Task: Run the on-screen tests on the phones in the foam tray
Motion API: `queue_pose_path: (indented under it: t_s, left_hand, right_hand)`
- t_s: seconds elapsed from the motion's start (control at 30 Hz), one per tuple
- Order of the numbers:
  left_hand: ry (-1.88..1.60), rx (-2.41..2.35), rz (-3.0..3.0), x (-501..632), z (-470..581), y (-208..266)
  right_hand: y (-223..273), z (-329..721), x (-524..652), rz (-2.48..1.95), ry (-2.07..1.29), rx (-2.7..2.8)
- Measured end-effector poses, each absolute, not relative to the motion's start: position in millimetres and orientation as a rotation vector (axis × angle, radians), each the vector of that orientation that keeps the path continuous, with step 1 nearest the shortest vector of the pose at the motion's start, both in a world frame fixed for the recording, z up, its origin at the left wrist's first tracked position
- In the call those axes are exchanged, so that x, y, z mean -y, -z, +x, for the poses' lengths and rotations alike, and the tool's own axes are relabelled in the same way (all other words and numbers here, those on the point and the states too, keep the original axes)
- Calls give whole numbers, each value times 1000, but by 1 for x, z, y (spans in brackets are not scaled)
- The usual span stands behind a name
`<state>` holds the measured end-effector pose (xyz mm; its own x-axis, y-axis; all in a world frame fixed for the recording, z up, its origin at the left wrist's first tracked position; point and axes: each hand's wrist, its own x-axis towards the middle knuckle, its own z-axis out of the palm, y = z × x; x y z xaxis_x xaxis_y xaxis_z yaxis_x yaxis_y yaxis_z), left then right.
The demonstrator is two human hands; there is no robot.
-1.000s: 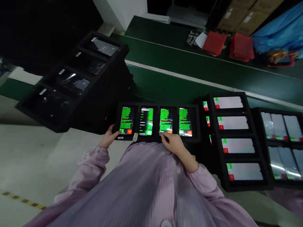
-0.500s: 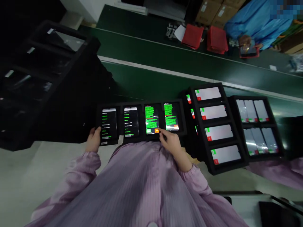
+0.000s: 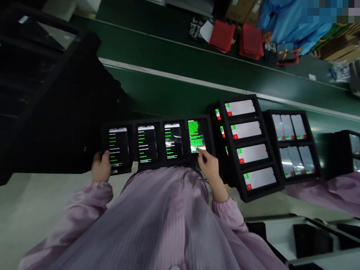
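In front of my body lies a long black foam tray (image 3: 133, 144) with a row of several phones in its slots. My left hand (image 3: 101, 167) is closed around the tray's left end, thumb on the rim. With its index finger stretched out, my right hand (image 3: 208, 165) touches the lower part of the rightmost phone (image 3: 196, 133); its other fingers are curled and hold nothing. That screen is full of green text. The left phone (image 3: 118, 144), second phone (image 3: 147, 142) and third phone (image 3: 173, 140) show a dark list with green and white lines.
Right of the tray stand a stack of black trays (image 3: 251, 141) holding phones with white screens and another such tray (image 3: 292, 142). A tall dark stack (image 3: 81, 97) rises at left. Across the green bench (image 3: 168, 90), a person in blue works beside red sheets (image 3: 251, 41).
My right index finger has moved from the third phone to the rightmost one. The third screen has switched from full green text to the dark list. The view has shifted slightly.
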<state>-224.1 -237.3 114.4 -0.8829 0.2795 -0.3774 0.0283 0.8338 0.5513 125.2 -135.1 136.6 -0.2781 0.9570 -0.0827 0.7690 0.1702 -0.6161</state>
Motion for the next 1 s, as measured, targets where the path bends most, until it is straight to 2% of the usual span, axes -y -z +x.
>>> queue_pose_path:
  t_s: [0.23, 0.77, 1.0]
  left_hand:
    - [-656, -2614, 293, 235, -225, -113]
    - [-655, -2645, 360, 237, -226, -108]
    - [-737, -2627, 365, 243, -233, -95]
  right_hand:
    - [-139, 139, 133, -1664, -790, 1988]
    - [-128, 125, 131, -1656, -827, 2187]
    - [-138, 82, 142, -1372, -1083, 2460]
